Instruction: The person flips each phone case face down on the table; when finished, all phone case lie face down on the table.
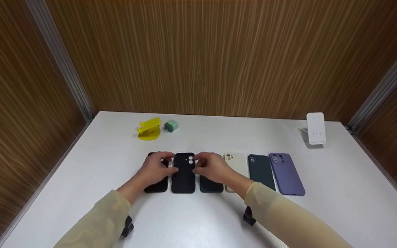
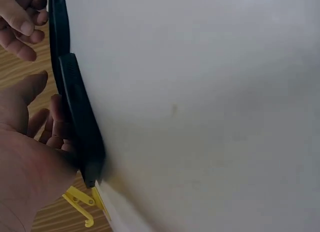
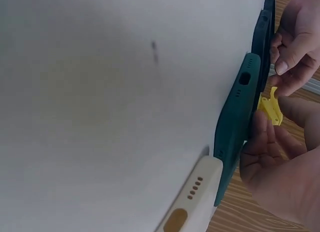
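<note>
Below frame centre, flanking a black case (image 1: 183, 177) with loosely spread left hand (image 1: 155, 169) and right hand (image 1: 213, 167), left of a purple case (image 1: 288, 177) at lower right.

On my feed, the leftmost phone case (image 1: 155, 188) and the second phone case (image 1: 183, 179) are black; the third phone case (image 3: 239, 104) reads teal in the right wrist view. I see a cream case (image 1: 240, 166), a dark green case (image 1: 262, 172), a purple case (image 1: 288, 176), a yellow holder (image 1: 149, 133), a mint plug (image 1: 171, 126), a white stand (image 1: 316, 127), a white desk (image 1: 188, 224), brown wood grain striping the wall (image 1: 198, 58), and beige sleeves (image 1: 97, 222), the left faintly mottled.
</note>
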`<state>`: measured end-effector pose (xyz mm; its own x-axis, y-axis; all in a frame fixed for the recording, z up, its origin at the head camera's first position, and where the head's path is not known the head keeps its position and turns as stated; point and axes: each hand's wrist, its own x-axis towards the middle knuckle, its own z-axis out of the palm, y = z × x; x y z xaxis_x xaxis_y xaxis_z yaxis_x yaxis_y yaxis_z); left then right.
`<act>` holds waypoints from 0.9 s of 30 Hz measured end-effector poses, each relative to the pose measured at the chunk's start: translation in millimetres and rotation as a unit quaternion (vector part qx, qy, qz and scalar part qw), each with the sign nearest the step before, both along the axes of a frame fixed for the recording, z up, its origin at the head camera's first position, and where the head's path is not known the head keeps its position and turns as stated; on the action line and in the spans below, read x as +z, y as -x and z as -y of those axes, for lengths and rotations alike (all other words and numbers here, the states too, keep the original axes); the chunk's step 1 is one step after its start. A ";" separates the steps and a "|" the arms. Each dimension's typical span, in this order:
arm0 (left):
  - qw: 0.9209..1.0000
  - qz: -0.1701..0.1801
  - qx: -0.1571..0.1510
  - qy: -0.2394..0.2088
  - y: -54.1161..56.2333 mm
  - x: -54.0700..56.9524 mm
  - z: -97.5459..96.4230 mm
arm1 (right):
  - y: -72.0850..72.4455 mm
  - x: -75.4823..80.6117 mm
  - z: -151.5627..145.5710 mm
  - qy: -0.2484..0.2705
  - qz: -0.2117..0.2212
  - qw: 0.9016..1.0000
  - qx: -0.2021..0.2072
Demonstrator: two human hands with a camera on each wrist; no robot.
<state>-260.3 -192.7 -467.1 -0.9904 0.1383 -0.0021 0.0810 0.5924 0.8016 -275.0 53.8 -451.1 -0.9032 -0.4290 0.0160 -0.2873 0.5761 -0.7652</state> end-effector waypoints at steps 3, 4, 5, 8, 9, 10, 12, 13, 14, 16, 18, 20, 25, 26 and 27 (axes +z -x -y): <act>1.000 -0.013 -0.011 0.023 -0.1 -3.9 0.8 | 1.6 -3.6 0.9 -0.022 -0.008 1.000 0.010; 0.999 -0.017 -0.014 0.028 0.0 -4.9 1.1 | 1.9 -4.4 0.9 -0.028 -0.008 0.999 0.013; 0.999 -0.021 -0.017 0.034 0.1 -5.6 1.4 | 1.9 -5.2 1.0 -0.033 -0.008 0.999 0.015; 0.998 -0.031 -0.028 0.043 0.4 -6.5 2.1 | 2.2 -6.8 0.6 -0.045 -0.008 0.999 0.022; 0.998 -0.034 -0.033 0.046 0.5 -6.7 2.3 | 2.3 -7.0 0.4 -0.049 -0.009 0.998 0.025; 0.997 -0.038 -0.037 0.051 0.6 -6.8 2.4 | 2.3 -7.2 0.3 -0.053 -0.010 0.998 0.028; 0.996 -0.043 -0.046 0.059 0.9 -7.0 2.6 | 2.6 -7.3 0.1 -0.060 -0.016 0.997 0.037; 0.996 -0.046 -0.050 0.062 0.9 -7.0 2.7 | 2.7 -7.1 0.1 -0.063 -0.017 0.997 0.041; 0.995 -0.048 -0.053 0.065 1.1 -7.0 2.7 | 2.9 -7.0 0.1 -0.065 -0.019 0.997 0.045; 0.994 -0.052 -0.059 0.070 1.5 -7.3 2.9 | 3.1 -7.0 -0.1 -0.069 -0.019 0.996 0.050; 0.994 -0.056 -0.064 0.074 1.8 -7.7 2.9 | 3.1 -7.1 -0.1 -0.074 -0.019 0.996 0.052; 0.993 -0.059 -0.069 0.079 2.0 -8.3 3.0 | 3.2 -7.2 -0.3 -0.078 -0.019 0.995 0.053; 0.991 -0.068 -0.077 0.089 2.4 -10.6 2.7 | 3.5 -8.0 -0.7 -0.087 -0.026 0.994 0.055; 0.990 -0.069 -0.077 0.091 2.3 -11.0 2.7 | 3.5 -8.3 -0.7 -0.089 -0.029 0.994 0.055; 0.990 -0.070 -0.077 0.092 2.3 -11.6 2.7 | 3.7 -9.1 -0.7 -0.091 -0.033 0.994 0.056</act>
<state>-262.6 -195.4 -478.8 -0.9496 0.2988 0.0944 0.2852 0.6996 0.6551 -278.7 54.5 -460.3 -0.8487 -0.5287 -0.0140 -0.4035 0.6643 -0.6292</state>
